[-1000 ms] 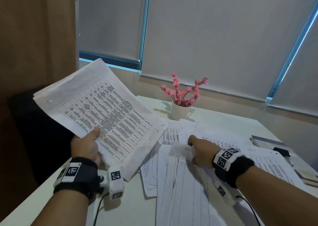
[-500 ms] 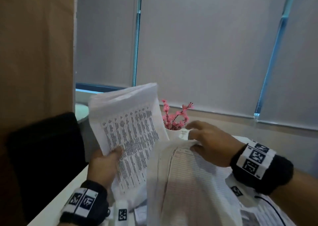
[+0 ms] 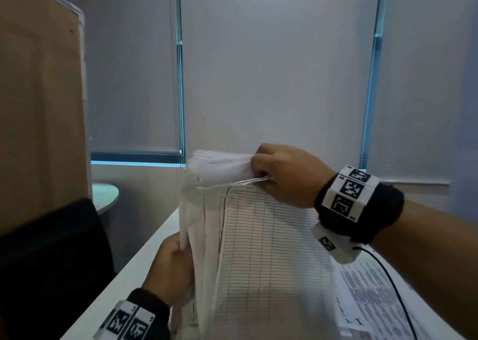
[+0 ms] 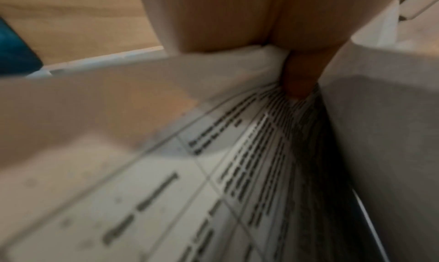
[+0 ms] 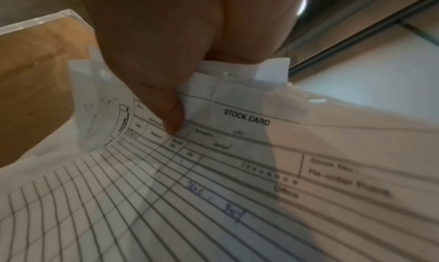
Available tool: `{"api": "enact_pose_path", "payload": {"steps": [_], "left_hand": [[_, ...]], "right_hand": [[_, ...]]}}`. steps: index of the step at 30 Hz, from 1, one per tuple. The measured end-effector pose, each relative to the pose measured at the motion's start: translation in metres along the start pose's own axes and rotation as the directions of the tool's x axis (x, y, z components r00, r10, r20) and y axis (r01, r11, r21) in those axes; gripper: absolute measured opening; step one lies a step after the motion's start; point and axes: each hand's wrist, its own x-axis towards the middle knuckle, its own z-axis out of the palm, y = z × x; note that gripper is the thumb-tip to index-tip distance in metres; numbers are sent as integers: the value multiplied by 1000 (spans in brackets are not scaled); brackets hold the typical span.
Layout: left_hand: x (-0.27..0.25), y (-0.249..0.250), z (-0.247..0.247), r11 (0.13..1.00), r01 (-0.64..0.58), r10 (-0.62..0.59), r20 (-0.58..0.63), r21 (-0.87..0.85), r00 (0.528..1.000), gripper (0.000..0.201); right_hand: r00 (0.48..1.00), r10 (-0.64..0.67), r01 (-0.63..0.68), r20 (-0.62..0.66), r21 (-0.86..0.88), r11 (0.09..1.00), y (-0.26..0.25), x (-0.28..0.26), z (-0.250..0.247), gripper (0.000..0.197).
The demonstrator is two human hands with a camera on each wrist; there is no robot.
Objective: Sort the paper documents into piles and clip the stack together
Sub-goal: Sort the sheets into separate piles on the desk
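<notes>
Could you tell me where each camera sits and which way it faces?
Head: on the head, facing forward at the left hand and right hand holding upright white printed paper sheets, grey roller blinds behind.
Left wrist: along the thumb onto blurred print.
Right wrist: along the thumb onto the "STOCK CARD" sheet.
All share the sheets.

A ruled form sheet (image 5: 237, 172) has the printed heading "STOCK CARD" near its top edge. Smaller printed labels in the boxes below the heading, and blue handwriting further down, are too blurred to read. Printed rows on the table sheet (image 4: 213, 172) in the left wrist view are also illegible.
</notes>
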Motion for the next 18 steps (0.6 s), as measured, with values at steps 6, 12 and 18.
{"api": "enact_pose_path", "payload": {"steps": [6,12,18], "left_hand": [[-7,1,2,999,31,-27,106,-38,994,72],[-6,-4,14,964,44,8,-197,261,980,21],[-7,-6,15,995,49,-31,-193,88,981,27]], "right_hand": [[998,48,-50,-32,-55,997,2,-7,2,11],[996,65,-65,-67,2,998,0,-9,1,9],[993,29,-16,-114,113,993,-2,-11,2,9]]}}
